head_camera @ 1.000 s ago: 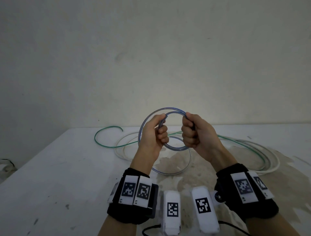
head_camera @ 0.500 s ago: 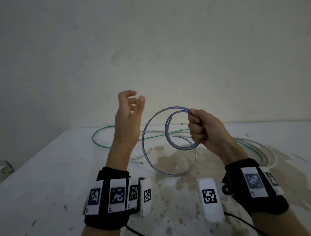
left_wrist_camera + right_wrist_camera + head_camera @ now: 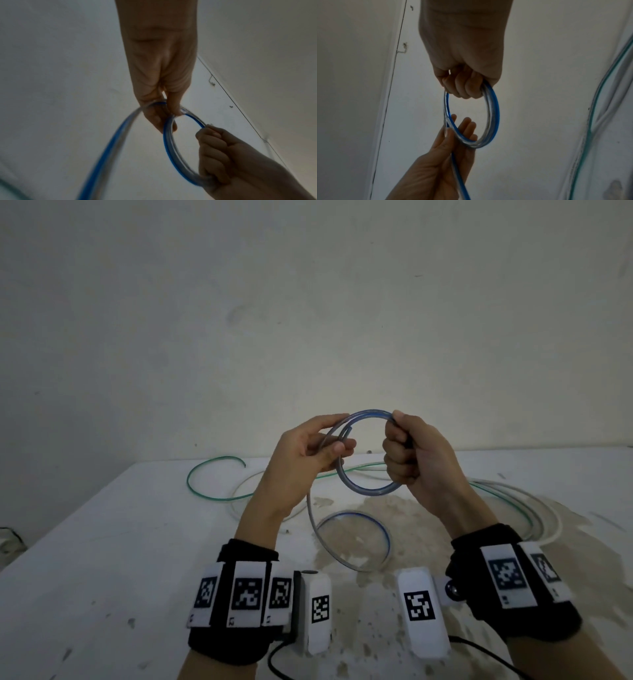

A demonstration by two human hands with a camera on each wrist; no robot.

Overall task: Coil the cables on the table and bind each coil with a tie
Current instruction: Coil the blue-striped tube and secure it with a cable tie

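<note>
Head view: half a second ago the left hand [image 3: 310, 448] was raised clear of the tube [image 3: 363, 491], fingers loose. It is now back at the coil's left side, having brought another turn up to it. Judgement: coiling is in progress; one loop of slack remains on the table [image 3: 102, 542], and no tie is visible. The right hand [image 3: 411, 453] is fisted round the coil's right side, held above the table.

Left wrist view: the left thumb and fingers [image 3: 173, 106] pinch the tube narrowly where the slack joins the ring.

Right wrist view: the right fingers [image 3: 462, 86] wrap tight round the ring; the left fingers are nearly straight, thumb pressing the tube against them.
</note>
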